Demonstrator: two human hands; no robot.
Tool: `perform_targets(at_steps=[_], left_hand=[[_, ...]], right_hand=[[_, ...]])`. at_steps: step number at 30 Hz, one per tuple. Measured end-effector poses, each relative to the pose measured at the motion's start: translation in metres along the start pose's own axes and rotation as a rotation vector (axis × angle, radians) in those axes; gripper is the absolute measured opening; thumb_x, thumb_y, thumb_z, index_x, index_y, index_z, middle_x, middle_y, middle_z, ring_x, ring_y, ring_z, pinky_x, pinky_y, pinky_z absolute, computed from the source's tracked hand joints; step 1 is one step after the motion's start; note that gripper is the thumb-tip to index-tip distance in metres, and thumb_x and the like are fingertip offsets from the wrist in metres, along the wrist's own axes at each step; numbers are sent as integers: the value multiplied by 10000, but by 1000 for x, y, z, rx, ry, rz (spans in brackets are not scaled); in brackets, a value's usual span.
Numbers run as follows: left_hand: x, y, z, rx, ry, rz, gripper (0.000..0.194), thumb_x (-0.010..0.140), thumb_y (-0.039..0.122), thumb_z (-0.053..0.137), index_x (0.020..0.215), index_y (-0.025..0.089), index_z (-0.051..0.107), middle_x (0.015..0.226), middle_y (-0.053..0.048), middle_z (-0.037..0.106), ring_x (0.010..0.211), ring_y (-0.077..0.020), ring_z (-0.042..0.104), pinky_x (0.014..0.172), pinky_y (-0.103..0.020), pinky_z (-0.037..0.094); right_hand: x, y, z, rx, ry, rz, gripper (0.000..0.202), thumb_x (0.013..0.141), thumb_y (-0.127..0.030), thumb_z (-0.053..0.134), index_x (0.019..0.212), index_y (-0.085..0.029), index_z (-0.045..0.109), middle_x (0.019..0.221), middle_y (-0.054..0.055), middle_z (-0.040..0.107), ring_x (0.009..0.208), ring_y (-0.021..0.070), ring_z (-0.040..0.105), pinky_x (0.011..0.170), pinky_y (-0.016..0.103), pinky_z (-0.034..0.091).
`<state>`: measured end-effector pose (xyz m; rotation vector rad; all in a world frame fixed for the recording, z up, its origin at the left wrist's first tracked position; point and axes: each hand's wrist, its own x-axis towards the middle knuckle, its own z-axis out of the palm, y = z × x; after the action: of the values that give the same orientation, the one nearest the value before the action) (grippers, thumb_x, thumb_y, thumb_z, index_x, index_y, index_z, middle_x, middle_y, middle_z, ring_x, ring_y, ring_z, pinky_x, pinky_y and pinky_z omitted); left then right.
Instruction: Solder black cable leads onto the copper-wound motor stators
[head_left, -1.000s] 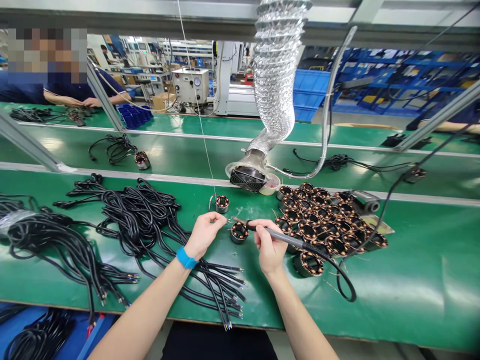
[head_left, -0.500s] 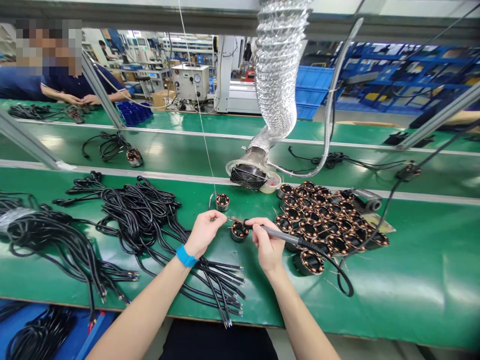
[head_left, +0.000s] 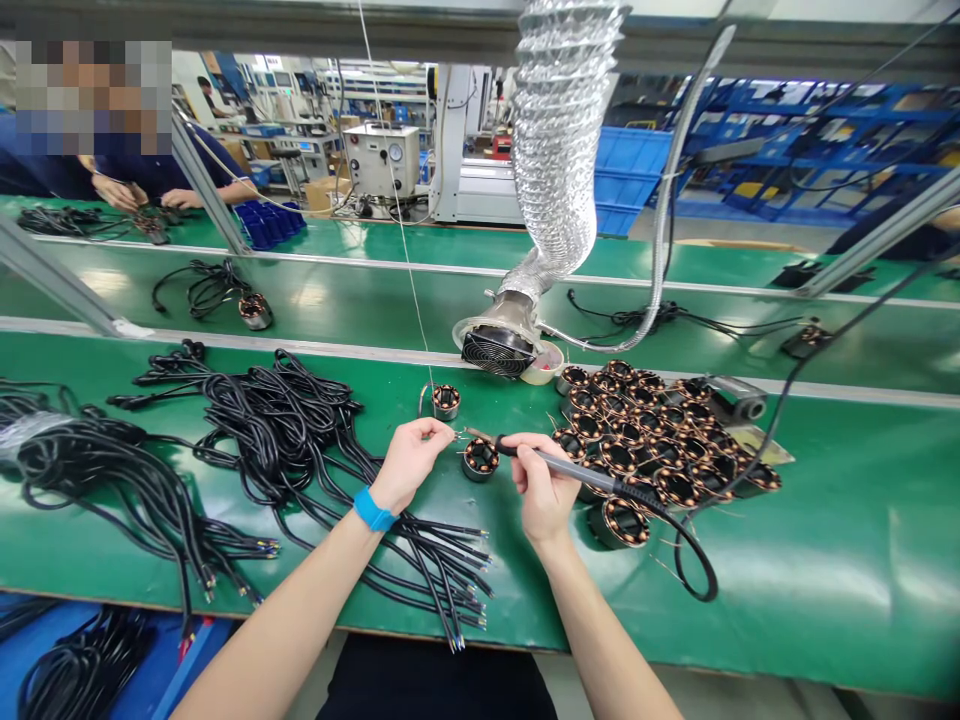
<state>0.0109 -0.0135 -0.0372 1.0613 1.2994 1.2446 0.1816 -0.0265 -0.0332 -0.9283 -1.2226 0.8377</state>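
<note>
Right at the fingertips, your left hand (head_left: pixel 409 460) has thumb and forefinger pinched on fine wire ends (head_left: pixel 460 436), too small to make out in detail, while your right hand (head_left: pixel 544 490) is wrapped around the grey handle of a soldering iron (head_left: pixel 581 472), its tip pointing left at those ends; whether it touches them, I cannot tell. Just below the gap between your fingers, a copper-wound ring (head_left: pixel 480 462) rests on the green bench top (head_left: pixel 825 530). A second ring (head_left: pixel 445 402) stands just beyond your left fingertips, with a thin hanging strand (head_left: pixel 403 228) coming down near it. Farther past your fingers, a black fan (head_left: pixel 496 352) sits at the end of a silver duct (head_left: pixel 559 150), with a small round tub (head_left: pixel 544 366) beside it. Right of your right fingers, a cluster of similar rings (head_left: pixel 616 455) stands packed together. Left of your left fingers lies a tangle of black cables (head_left: pixel 277 420), and behind those fingers your wrist wears a blue band (head_left: pixel 375 510)
</note>
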Motion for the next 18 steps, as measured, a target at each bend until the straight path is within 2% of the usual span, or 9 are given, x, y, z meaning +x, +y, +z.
perform_targets(at_steps=[6, 18], left_hand=[[1, 0, 0, 3, -6, -14, 222, 746, 362, 698, 715, 146, 659, 503, 68, 430, 458, -65, 268, 505, -237, 254], [0, 1, 1, -20, 0, -29, 223, 741, 358, 702, 727, 139, 664, 492, 74, 408, 451, -58, 254, 479, -233, 227]], right_hand=[[-1, -1, 0, 17, 4, -1, 210, 913, -295, 546, 835, -188, 709, 488, -65, 452, 416, 77, 367, 414, 223, 259], [-1, 3, 1, -25, -11, -11, 210, 927, -313, 545, 876, -191, 707, 516, -60, 474, 439, 84, 402, 437, 227, 305]])
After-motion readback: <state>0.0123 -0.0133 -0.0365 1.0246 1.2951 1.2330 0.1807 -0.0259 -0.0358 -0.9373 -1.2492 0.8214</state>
